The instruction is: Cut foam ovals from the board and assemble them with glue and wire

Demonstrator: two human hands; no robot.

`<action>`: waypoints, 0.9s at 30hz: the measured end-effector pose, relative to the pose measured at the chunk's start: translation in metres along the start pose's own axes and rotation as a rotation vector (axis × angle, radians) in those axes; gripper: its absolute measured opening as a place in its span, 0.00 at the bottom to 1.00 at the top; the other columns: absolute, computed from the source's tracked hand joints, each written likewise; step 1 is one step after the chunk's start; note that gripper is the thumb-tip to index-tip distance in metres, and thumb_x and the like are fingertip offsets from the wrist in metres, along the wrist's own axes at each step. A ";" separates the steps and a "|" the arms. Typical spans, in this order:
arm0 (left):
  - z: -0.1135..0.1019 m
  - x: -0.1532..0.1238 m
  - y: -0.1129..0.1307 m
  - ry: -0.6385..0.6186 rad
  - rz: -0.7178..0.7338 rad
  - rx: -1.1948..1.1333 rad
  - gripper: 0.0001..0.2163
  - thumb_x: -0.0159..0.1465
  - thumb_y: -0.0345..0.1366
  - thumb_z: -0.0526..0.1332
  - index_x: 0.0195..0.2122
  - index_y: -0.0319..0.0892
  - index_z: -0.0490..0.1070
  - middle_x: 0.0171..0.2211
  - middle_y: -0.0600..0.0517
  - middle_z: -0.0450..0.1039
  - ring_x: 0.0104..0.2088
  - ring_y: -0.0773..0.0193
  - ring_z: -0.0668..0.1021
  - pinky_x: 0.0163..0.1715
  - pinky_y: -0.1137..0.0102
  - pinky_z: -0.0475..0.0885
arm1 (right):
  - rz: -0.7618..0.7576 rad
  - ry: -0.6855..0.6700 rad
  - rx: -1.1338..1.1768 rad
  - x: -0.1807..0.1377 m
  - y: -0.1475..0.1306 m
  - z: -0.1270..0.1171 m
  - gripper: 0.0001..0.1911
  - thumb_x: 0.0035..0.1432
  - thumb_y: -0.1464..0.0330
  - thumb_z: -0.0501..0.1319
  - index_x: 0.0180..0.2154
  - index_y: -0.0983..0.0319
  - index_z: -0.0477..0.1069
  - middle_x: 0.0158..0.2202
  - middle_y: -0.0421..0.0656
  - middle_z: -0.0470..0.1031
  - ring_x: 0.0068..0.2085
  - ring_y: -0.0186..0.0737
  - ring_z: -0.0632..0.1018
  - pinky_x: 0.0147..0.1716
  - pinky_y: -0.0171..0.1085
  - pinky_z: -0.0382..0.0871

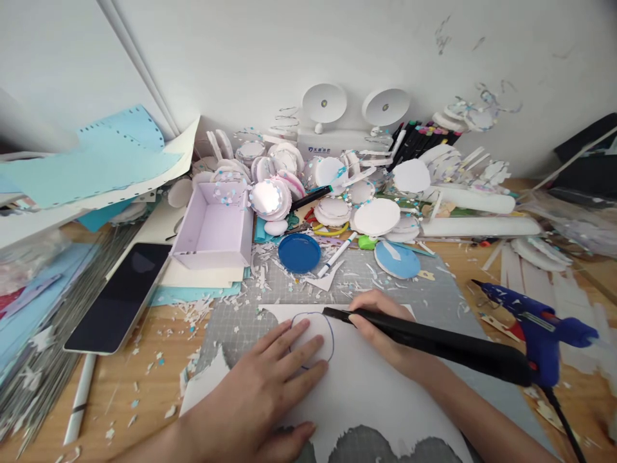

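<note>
My left hand (270,386) lies flat with fingers spread on a white foam sheet (371,392), pressing down beside a pen-drawn circle (313,341). My right hand (380,325) grips a long black hot-cutter tool (434,341) like a pen. Its tip touches the circle's upper right edge. The sheet rests on a grey cutting mat (299,289).
A blue glue gun (540,328) stands at the right. A tablet (120,296) lies at the left by paper stacks. Behind the mat sit a lilac box (212,228), a blue lid (299,252), a marker (337,254), several white foam discs (376,215) and scraps.
</note>
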State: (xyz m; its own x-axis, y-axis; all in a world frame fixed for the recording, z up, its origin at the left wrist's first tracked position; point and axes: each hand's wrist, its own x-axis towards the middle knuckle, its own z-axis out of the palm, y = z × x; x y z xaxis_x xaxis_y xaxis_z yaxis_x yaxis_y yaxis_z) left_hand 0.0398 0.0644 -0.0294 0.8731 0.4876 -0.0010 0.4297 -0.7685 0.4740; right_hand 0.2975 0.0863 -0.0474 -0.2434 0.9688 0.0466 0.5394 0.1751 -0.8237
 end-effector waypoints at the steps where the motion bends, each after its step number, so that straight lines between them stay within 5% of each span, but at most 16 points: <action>1: 0.000 0.000 0.000 0.001 0.001 -0.006 0.30 0.59 0.37 0.60 0.63 0.43 0.55 0.67 0.46 0.52 0.67 0.44 0.51 0.64 0.47 0.53 | -0.008 -0.008 -0.013 0.000 0.000 0.000 0.04 0.63 0.65 0.55 0.36 0.57 0.67 0.31 0.39 0.73 0.33 0.38 0.74 0.31 0.34 0.67; 12: 0.001 0.002 -0.001 0.014 -0.008 -0.007 0.30 0.59 0.36 0.60 0.63 0.43 0.57 0.66 0.45 0.53 0.67 0.44 0.52 0.65 0.49 0.51 | -0.270 -0.026 -0.134 -0.001 -0.003 0.005 0.05 0.60 0.71 0.55 0.37 0.57 0.68 0.28 0.40 0.75 0.28 0.37 0.75 0.29 0.35 0.67; 27: 0.004 0.003 0.005 0.001 -0.018 0.061 0.29 0.58 0.37 0.60 0.61 0.43 0.58 0.66 0.46 0.53 0.66 0.44 0.53 0.63 0.49 0.55 | -0.253 -0.003 -0.167 -0.009 -0.010 0.006 0.05 0.60 0.71 0.56 0.34 0.56 0.69 0.25 0.39 0.73 0.25 0.37 0.75 0.25 0.36 0.66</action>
State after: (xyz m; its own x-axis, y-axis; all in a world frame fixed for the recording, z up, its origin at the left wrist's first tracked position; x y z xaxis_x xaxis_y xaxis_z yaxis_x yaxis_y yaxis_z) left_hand 0.0458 0.0608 -0.0310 0.8647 0.5022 -0.0078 0.4587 -0.7834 0.4193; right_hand 0.2899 0.0748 -0.0431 -0.3895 0.8902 0.2363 0.5865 0.4375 -0.6816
